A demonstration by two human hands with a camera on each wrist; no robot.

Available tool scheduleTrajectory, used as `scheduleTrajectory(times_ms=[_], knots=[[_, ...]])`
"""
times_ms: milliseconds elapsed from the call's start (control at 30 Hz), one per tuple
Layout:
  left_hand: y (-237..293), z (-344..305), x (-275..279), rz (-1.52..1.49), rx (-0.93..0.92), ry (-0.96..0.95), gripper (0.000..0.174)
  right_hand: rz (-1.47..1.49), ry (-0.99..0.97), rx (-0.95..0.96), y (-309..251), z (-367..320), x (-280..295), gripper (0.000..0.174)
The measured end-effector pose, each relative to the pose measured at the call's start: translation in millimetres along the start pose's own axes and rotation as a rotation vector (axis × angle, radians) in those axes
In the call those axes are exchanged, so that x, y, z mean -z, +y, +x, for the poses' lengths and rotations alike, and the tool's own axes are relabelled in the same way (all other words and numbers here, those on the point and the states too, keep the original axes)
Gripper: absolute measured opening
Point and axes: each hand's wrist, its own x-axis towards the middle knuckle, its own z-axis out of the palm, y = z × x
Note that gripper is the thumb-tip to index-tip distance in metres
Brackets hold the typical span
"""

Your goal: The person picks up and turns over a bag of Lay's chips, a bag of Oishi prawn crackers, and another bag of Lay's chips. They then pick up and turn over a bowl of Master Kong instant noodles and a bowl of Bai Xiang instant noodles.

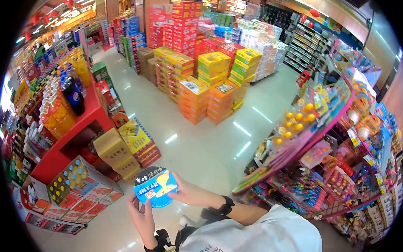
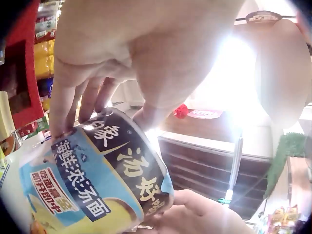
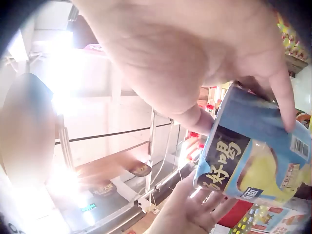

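Observation:
A round instant noodle cup (image 1: 155,189), blue and black with Chinese lettering and a noodle picture, is held between both hands in front of the body, its lid turned up toward the head view. My left hand (image 1: 143,217) grips its left and near side, thumb at the lid's edge. On the opposite side my right hand (image 1: 186,193) grips it with the thumb near the rim. The left wrist view shows the printed side of the noodle cup (image 2: 92,180) under the left fingers. Part of a barcode shows on the noodle cup (image 3: 258,151) in the right wrist view.
To the left stands a red shelf (image 1: 84,126) of drink bottles, with stacked cartons (image 1: 114,152) beside it. Orange boxes (image 1: 193,99) and yellow boxes (image 1: 212,66) pile up ahead. A pink-edged rack (image 1: 294,151) of small packaged goods curves along the right. Shiny floor (image 1: 200,148) runs between them.

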Motion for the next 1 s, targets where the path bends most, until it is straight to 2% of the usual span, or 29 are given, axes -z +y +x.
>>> scheduleTrajectory(times_ms=[167,267,367,467,567,600,667,767,833,933,1000], knots=[[-3.0,64.1,51.7,-0.045,0.007,0.027,0.043,0.064,-0.034,-0.072,1.0,71.8,-33.4,0.071],[-18.0,92.6,75.6,-0.046,0.024,0.073,0.041,-0.059,-0.020,-0.061,44.2,111.6,-45.4,0.077],[-39.4,119.7,92.9,-0.064,0.047,0.098,0.043,-0.180,-0.042,-0.005,58.0,145.6,-53.0,0.079],[-46.4,144.0,104.4,-0.068,0.058,0.172,0.044,-0.216,-0.155,-0.084,75.7,193.9,-54.8,0.087],[-65.6,170.9,119.3,-0.066,0.052,0.275,0.044,-0.133,-0.174,0.021,135.2,244.6,-71.6,0.092],[-72.3,186.3,120.3,-0.070,0.070,0.300,0.044,-0.195,-0.190,0.033,139.6,262.9,-74.9,0.092],[-57.3,215.2,121.0,0.031,0.065,0.258,0.044,-0.313,-0.229,0.042,139.3,298.5,-81.5,0.093],[-44.4,261.2,129.2,0.201,0.125,0.247,0.045,-0.137,-0.267,-0.060,135.9,349.7,-83.2,0.089],[-35.8,303.1,128.9,0.291,0.169,0.239,0.048,-0.182,-0.322,-0.043,146.5,387.8,-82.8,0.087],[-43.6,359.3,134.4,0.227,0.099,0.201,0.049,-0.192,-0.393,-0.032,143.0,452.4,-61.3,0.083],[-49.7,391.3,137.5,0.137,0.115,0.175,0.049,-0.106,-0.448,-0.048,131.6,492.9,-48.6,0.080]])
